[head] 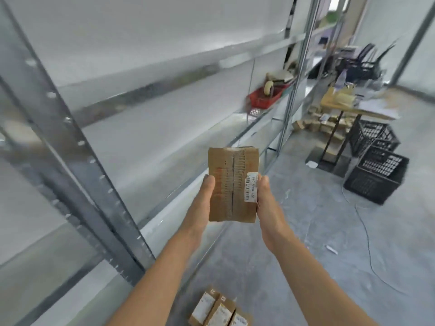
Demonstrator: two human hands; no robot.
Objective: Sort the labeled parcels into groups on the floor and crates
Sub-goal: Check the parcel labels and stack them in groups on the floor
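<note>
A brown cardboard parcel [233, 184] is held upright in mid-air at the centre of the frame, above the floor [306, 231] and touching no surface; the left hand [204, 196] grips its left edge with the thumb lying on the front face, and the right hand [267, 201] grips its right edge, the thumb just beside a white barcode label [251, 187] stuck near that edge; the fingers behind the parcel are hidden; the front face is torn along a middle seam.

At the bottom centre a group of parcels [219, 309] lies on the floor, side by side and touching, white labels up, cut off by the lower frame edge; it sits close to the foot of the metal shelving [164, 118] that fills the left half, whose perforated upright [77, 165] runs diagonally down the left; a red basket [266, 96] sits on a shelf in the upper middle.

At the right, two black crates [367, 187] stand on the floor, touching, well apart from the held parcel; beside them a cluttered tabotop-height tabletop [348, 107] has a heap of parcels [315, 121] under it; bare floor lies open between the hands and the crates, crossed by a thin cable [367, 236] at the right.
</note>
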